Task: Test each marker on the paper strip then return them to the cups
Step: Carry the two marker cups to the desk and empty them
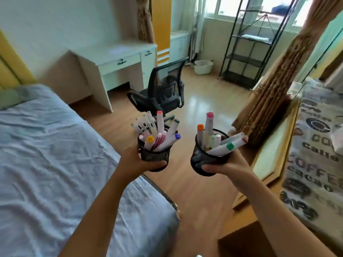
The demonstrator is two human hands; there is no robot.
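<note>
The black office chair [163,89] stands in the middle of the wooden floor, and both cups are held up in the air on the near side of it, towards the person.

The left hand [138,162] grips the left cup [155,154], a black mesh pot. Its thumb lies across the cup's lower near wall and the fingers curl round the far side, so the cup sits just above and to the right of the palm. This cup hangs right in front of the chair's base. Markers stand packed in it, among them a yellow-capped marker [150,139], a purple-capped marker [177,136] and a tall red-capped marker [160,115].

The right hand [228,164] holds the right cup [202,158], also black mesh, in the same way: thumb pressed along the near lower wall, fingers wrapped behind. The cup tilts a little to the left of the hand and hangs nearer than the chair and to its right. From it rise a pink-capped marker [210,115] and an orange-capped marker [200,127]; a green-capped marker [230,146] leans out over the fingers.

The two cups are near each other but apart.

Left of the chair lies a bed [55,154]; behind it to the left stands a white desk [115,54]. To the chair's right is a table with a printed cloth [315,154].
</note>
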